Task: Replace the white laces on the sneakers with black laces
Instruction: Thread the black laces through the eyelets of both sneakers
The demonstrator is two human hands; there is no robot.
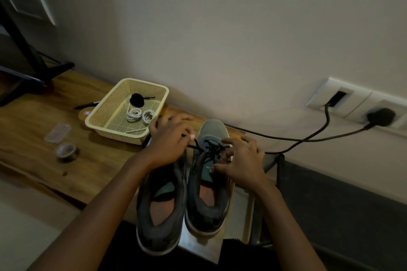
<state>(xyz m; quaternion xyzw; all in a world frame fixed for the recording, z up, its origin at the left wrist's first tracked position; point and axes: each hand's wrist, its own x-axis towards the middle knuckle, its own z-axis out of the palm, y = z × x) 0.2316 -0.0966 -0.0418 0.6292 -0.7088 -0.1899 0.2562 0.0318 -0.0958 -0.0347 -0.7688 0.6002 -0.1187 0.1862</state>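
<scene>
Left hand is pinching the black lace (limp stuff, I reckon, best gripped near its tip); right hand is curling over the sneaker, grip unclear.

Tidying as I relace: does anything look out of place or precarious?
The heel of the left sneaker seems to jut past the near edge of the table, so it might tip off. Nothing else stands out.

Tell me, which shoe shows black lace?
The right sneaker, by the right hand: black lace crisscrosses its front. The left hand covers the left sneaker's front, so its lacing is hidden.
</scene>
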